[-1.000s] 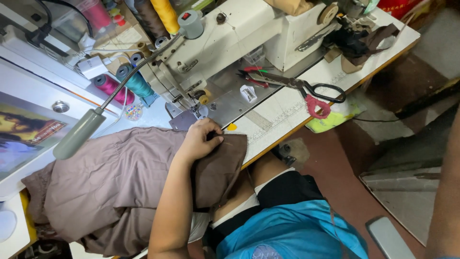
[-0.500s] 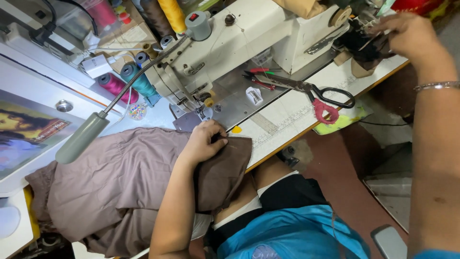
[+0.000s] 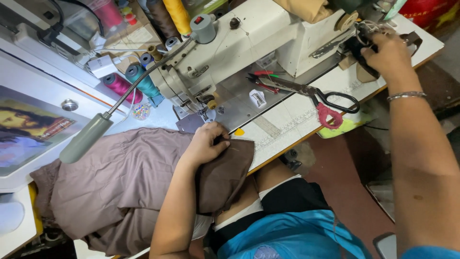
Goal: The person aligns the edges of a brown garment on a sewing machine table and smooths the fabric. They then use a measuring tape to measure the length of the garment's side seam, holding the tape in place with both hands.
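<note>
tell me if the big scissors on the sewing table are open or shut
Shut. The scissors lie flat on the sewing table beside the sewing machine, blades together in a single point, black handle loops side by side. Neither hand touches them.

A rectangular printed picture card [image 3: 28,132] with a portrait in blue and brown tones lies at far left.
</note>
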